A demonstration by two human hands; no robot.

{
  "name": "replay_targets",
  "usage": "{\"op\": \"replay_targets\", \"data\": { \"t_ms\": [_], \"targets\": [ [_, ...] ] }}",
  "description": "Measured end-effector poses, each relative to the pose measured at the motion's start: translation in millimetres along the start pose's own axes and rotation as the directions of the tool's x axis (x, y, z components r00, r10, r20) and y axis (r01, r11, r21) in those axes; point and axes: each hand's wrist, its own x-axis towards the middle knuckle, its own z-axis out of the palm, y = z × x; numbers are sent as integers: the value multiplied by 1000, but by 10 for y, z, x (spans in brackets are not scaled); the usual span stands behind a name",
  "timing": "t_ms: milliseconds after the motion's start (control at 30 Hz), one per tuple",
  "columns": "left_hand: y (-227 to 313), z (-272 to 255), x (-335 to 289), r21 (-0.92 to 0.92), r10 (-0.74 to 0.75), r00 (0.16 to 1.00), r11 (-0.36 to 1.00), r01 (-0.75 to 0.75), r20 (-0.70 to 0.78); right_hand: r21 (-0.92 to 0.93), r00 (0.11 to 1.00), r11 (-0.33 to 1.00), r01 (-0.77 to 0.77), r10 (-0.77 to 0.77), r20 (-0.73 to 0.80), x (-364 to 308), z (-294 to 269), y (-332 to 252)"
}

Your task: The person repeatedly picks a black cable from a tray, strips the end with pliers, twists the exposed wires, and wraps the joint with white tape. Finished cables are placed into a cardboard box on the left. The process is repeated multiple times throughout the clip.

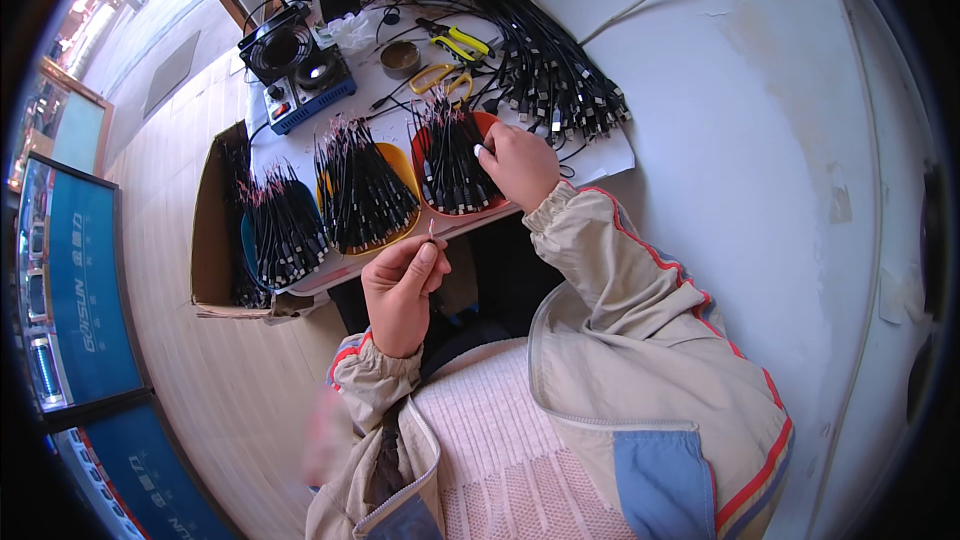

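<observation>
My left hand (402, 292) is closed in a pinch, held up in front of the table's near edge. Between its thumb and forefinger is a cable (432, 230), its thin stripped wire ends pointing up; the rest of it is hidden in the hand. At the right side of the red bin (488, 204), my right hand (522, 164) has its fingers curled in against the cables. Whatever it grips is hidden. Short black cables (452, 165) with pinkish wire tips fill that bin. Similar cables (362, 185) stand in the yellow bin (402, 165) beside it.
Further left, a blue bin (250, 250) holds more cables, beside a cardboard box (208, 240). Behind are a blue soldering device (310, 100), a small round tin (400, 59), yellow-handled scissors (430, 78) and yellow-green pliers (462, 42). A long bundle of USB cables (540, 60) lies back right, near the wall.
</observation>
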Motion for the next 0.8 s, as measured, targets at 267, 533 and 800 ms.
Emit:
{"op": "replay_targets", "data": {
  "t_ms": [267, 533, 800],
  "targets": [
    [31, 37, -33, -37, 64, 997, 997, -66, -37, 348, 989, 926, -145, 133, 60, -38, -213, -122],
    [96, 284, 43, -148, 124, 987, 979, -138, -100, 839, 909, 442, -317, -109, 402, -789, -555, -641],
    [94, 328, -87, -136, 70, 997, 988, -75, -43, 869, 847, 325, -373, -262, 462, -880, -547, -606]
  ]
}}
